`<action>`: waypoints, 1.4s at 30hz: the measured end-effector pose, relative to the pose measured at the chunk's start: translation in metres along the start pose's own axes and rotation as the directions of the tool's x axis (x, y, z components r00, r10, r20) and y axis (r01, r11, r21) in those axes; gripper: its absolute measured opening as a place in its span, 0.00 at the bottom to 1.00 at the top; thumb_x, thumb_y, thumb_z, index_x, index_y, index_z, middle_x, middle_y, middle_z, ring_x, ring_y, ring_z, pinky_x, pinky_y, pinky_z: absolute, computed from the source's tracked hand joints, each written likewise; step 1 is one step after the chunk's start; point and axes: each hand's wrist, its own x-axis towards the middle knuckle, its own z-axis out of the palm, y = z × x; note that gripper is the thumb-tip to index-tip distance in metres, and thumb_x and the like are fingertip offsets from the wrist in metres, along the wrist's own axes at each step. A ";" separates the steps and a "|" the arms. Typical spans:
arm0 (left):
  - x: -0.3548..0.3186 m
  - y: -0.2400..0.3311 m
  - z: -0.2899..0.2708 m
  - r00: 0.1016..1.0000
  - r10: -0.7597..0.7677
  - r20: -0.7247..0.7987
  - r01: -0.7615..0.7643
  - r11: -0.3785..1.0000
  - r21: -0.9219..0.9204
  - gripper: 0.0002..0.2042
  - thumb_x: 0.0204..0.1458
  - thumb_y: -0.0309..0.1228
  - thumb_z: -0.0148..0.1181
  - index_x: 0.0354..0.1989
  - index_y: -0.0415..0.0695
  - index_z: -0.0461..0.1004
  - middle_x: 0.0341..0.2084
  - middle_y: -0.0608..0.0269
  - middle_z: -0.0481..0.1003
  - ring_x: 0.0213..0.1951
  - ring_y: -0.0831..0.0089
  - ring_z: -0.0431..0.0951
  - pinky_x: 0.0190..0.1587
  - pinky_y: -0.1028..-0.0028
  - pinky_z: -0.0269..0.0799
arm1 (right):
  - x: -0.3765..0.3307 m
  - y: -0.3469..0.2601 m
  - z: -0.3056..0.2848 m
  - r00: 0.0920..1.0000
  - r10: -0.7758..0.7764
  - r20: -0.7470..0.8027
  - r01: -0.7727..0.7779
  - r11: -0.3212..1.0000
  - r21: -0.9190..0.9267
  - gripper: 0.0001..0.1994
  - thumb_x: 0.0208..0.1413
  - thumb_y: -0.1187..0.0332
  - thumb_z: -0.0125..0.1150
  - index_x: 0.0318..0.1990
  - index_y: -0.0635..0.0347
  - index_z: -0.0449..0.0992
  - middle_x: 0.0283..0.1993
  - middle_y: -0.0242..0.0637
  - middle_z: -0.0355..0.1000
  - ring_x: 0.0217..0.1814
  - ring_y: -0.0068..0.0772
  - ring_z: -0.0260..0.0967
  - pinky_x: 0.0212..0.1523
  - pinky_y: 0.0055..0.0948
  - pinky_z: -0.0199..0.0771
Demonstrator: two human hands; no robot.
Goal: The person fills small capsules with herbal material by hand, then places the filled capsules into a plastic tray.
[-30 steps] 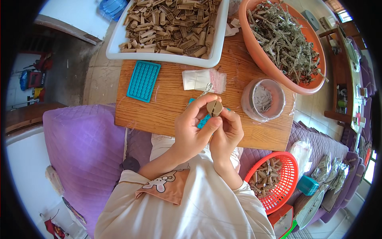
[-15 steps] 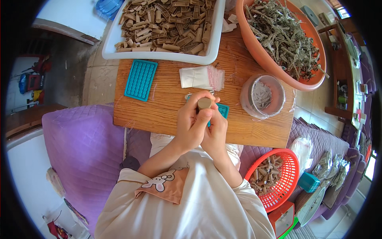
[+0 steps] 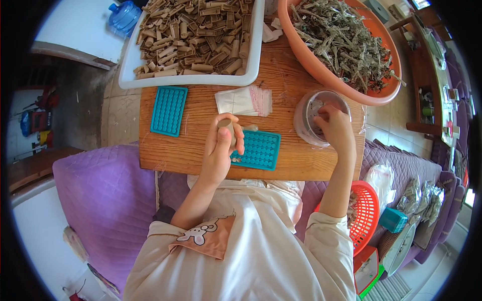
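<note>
My left hand (image 3: 217,150) is wrapped round a small brown cylinder (image 3: 226,125), held upright with its round end up. It hovers over the left edge of a teal tray with rows of round cups (image 3: 261,150), where a few small pale bits lie at the near left corner. Off to the right, my right hand (image 3: 335,128) reaches into a clear round tub (image 3: 305,125) of white paper slips. Its fingers are bent together inside the rim, and whatever is between the tips is hidden.
A white bin (image 3: 191,80) of brown half-tubes stands at the far left, and an orange basin (image 3: 286,30) of dried plants at the far right. A second teal tray (image 3: 169,111) and clear plastic bags (image 3: 236,102) lie on the table. A red basket (image 3: 365,210) stands beside my right arm.
My hands have come apart. The left keeps the brown cylinder and has shifted left; the right has let go and moved right into the tub. The near teal tray is now uncovered.
</note>
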 end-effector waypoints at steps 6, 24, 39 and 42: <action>-0.008 -0.002 0.005 0.986 -0.152 0.070 0.144 0.983 0.113 0.18 0.56 0.44 0.39 0.43 0.42 0.60 0.25 0.67 0.64 0.21 0.85 0.60 0.21 0.85 0.58 | 0.011 0.005 0.019 0.986 0.031 0.167 0.023 0.949 -0.315 0.08 0.39 0.68 0.59 0.27 0.62 0.73 0.29 0.47 0.70 0.35 0.47 0.68 0.35 0.40 0.67; 0.001 -0.008 0.004 0.797 -0.466 0.385 0.589 0.453 -0.669 0.15 0.53 0.27 0.45 0.50 0.44 0.58 0.42 0.60 0.67 0.46 0.68 0.70 0.29 0.78 0.76 | -0.039 -0.085 0.001 0.794 -0.601 -0.094 0.585 0.714 0.384 0.06 0.35 0.80 0.59 0.23 0.62 0.71 0.36 0.36 0.70 0.28 0.28 0.69 0.27 0.21 0.68; -0.004 -0.001 0.005 0.832 -0.478 0.282 0.543 0.806 -0.236 0.21 0.51 0.36 0.51 0.51 0.40 0.58 0.32 0.63 0.70 0.34 0.73 0.75 0.19 0.88 0.69 | -0.044 -0.086 0.005 0.808 -0.588 0.030 0.537 0.758 0.370 0.05 0.38 0.79 0.58 0.26 0.64 0.70 0.34 0.37 0.70 0.29 0.34 0.70 0.28 0.25 0.71; -0.002 -0.003 -0.001 0.821 -0.470 0.323 0.541 0.821 -0.180 0.20 0.51 0.36 0.50 0.51 0.41 0.59 0.34 0.64 0.70 0.34 0.76 0.74 0.20 0.88 0.69 | -0.044 -0.087 0.005 0.805 -0.592 0.035 0.541 0.758 0.363 0.05 0.38 0.79 0.58 0.26 0.64 0.70 0.34 0.38 0.70 0.29 0.35 0.70 0.28 0.26 0.71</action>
